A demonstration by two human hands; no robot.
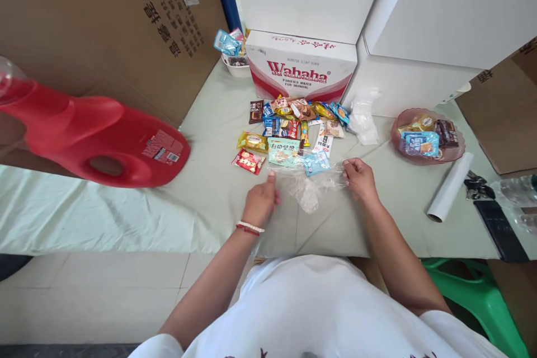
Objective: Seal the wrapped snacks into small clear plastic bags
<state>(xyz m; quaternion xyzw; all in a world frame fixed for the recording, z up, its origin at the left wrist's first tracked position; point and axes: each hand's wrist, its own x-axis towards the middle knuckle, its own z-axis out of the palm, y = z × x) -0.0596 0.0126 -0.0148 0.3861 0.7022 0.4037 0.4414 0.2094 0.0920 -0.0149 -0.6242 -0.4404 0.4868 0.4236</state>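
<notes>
My left hand [262,199] and my right hand [361,179] pinch opposite edges of a clear plastic bag [309,193], stretched between them just above the table. The bag's lower part hangs crumpled. Behind its upper edge lies a light blue snack packet [316,163], and a mint-green packet [285,152] sits just left of that. A red candy packet [249,161] and a yellow-wrapped snack [253,141] lie beyond my left hand. Several more wrapped snacks [289,127] are heaped farther back, against the Wahaha carton [302,70].
At the right are a pink glass bowl [459,148] of snacks, a white roll [451,187], keys [478,185] and a black phone-like slab [501,230]. Crumpled white plastic bags [364,117] lie by the carton. A large red jug [126,140] stands left; a small white basket [237,70] is behind.
</notes>
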